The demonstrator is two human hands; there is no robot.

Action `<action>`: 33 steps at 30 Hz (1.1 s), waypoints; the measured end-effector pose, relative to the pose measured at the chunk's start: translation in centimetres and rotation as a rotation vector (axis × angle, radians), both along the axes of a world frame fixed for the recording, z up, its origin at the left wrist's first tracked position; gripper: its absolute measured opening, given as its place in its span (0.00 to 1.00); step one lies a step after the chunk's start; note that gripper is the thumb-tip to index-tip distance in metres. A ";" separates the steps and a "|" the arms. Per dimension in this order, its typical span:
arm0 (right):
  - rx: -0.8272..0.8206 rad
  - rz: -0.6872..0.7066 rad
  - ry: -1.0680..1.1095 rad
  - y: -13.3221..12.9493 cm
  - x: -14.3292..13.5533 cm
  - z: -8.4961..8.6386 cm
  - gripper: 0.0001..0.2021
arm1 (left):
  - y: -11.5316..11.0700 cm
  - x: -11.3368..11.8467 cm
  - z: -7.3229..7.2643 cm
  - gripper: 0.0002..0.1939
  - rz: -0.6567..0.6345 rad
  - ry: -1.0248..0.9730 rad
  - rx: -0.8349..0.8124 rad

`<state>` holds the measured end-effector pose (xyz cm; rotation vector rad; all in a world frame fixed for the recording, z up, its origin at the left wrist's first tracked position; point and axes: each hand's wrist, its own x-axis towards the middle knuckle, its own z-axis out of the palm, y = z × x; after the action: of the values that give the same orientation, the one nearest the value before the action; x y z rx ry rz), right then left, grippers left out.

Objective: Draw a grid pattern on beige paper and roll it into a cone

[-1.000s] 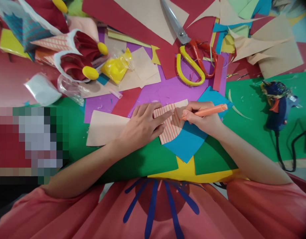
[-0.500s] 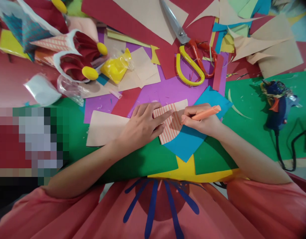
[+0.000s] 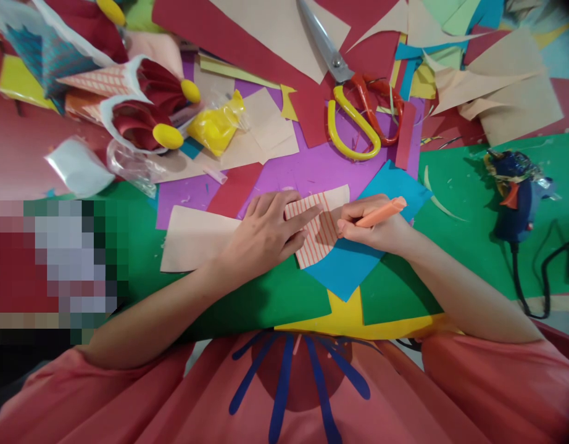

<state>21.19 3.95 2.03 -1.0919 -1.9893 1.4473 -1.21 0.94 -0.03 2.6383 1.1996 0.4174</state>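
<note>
In the head view, the cream fan-shaped paper piece [image 3: 318, 246] lies partly over a blue paper sheet [image 3: 347, 271]; orange stripes cover most of it, leaving a bare area toward its upper right corner. The left hand [image 3: 266, 234] presses it with fingers loosely spread, gripping nothing. The right hand's [image 3: 384, 231] fingers are closed around an orange marker [image 3: 381, 211] at the piece's right edge. A plain cream paper piece [image 3: 196, 237], its visible part unmarked, reaches under the left hand.
</note>
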 end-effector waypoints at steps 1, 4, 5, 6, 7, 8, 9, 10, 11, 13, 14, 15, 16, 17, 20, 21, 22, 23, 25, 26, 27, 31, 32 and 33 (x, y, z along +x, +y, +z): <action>-0.037 -0.016 0.031 0.1 0.1 0.0 0.17 | 0.0 0.0 0.0 0.20 -0.001 -0.001 0.003; -0.133 -0.122 0.150 0.1 0.3 -0.2 0.13 | 0.1 0.0 0.0 0.20 -0.008 -0.004 0.016; -0.139 -0.178 0.187 0.1 0.3 -0.3 0.12 | 0.1 -0.1 0.0 0.20 -0.015 -0.003 0.022; -0.127 -0.240 0.215 0.1 0.4 -0.4 0.12 | 0.1 -0.1 0.0 0.20 -0.024 -0.001 0.029; -0.107 -0.301 0.233 0.0 0.4 -0.5 0.11 | 0.1 -0.1 0.0 0.20 -0.038 0.001 0.036; -0.084 -0.358 0.239 -0.1 0.3 -0.6 0.11 | 0.1 -0.1 0.0 0.20 -0.052 0.003 0.043; -0.057 -0.405 0.232 -0.1 0.3 -0.7 0.12 | 0.1 -0.1 0.0 0.19 -0.065 0.002 0.049; -0.031 -0.438 0.209 -0.2 0.3 -0.7 0.12 | 0.0 -0.1 0.0 0.19 -0.075 -0.002 0.053; -0.005 -0.459 0.174 -0.2 0.2 -0.7 0.12 | 0.0 -0.1 0.0 0.19 -0.081 -0.006 0.054; 0.040 -0.466 0.098 -0.3 0.2 -0.7 0.12 | -0.1 0.0 0.0 0.18 -0.083 -0.012 0.049; 0.062 -0.459 0.065 -0.3 0.2 -0.7 0.13 | -0.1 0.0 0.0 0.18 -0.082 -0.014 0.047; 0.079 -0.445 0.037 -0.3 0.2 -0.7 0.13 | -0.1 0.0 0.0 0.17 -0.080 -0.015 0.046; 0.094 -0.431 0.014 -0.3 0.2 -0.7 0.13 | -0.1 0.0 0.0 0.17 -0.079 -0.015 0.047; 0.107 -0.417 -0.002 -0.2 0.2 -0.7 0.14 | -0.1 0.0 0.0 0.16 -0.078 -0.015 0.050; 0.135 -0.389 -0.041 -0.2 0.1 -0.9 0.14 | -0.1 0.0 0.0 0.16 -0.080 -0.015 0.058; 0.141 -0.386 -0.052 -0.2 0.1 -1.0 0.15 | -0.1 0.0 0.0 0.16 -0.080 -0.015 0.058; 0.144 -0.387 -0.059 -0.2 0.0 -1.0 0.15 | -0.1 0.0 0.0 0.17 -0.079 -0.014 0.057; 0.146 -0.388 -0.063 -0.1 0.0 -1.0 0.15 | -0.1 0.0 0.0 0.17 -0.080 -0.013 0.055; 0.147 -0.393 -0.066 -0.1 -0.1 -1.0 0.15 | 0.0 0.0 0.0 0.18 -0.084 -0.011 0.052; 0.148 -0.397 -0.065 -0.1 -0.2 -1.0 0.15 | -0.1 0.0 0.0 0.18 -0.084 -0.011 0.050; 0.147 -0.399 -0.066 -0.1 -0.2 -1.0 0.14 | -0.1 0.0 0.0 0.18 -0.083 -0.011 0.049; 0.144 -0.398 -0.072 -0.1 -0.3 -0.9 0.14 | -0.1 -0.1 -0.1 0.18 -0.081 -0.016 0.040; 0.140 -0.387 -0.073 0.0 -0.3 -0.9 0.14 | -0.1 -0.1 -0.1 0.18 -0.082 -0.018 0.037; 0.134 -0.375 -0.074 0.0 -0.2 -0.9 0.14 | -0.1 -0.1 -0.1 0.18 -0.083 -0.021 0.034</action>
<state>20.96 3.94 1.15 -1.3846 -1.7779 1.0782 -1.28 0.86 -0.13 2.6942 1.0824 0.4535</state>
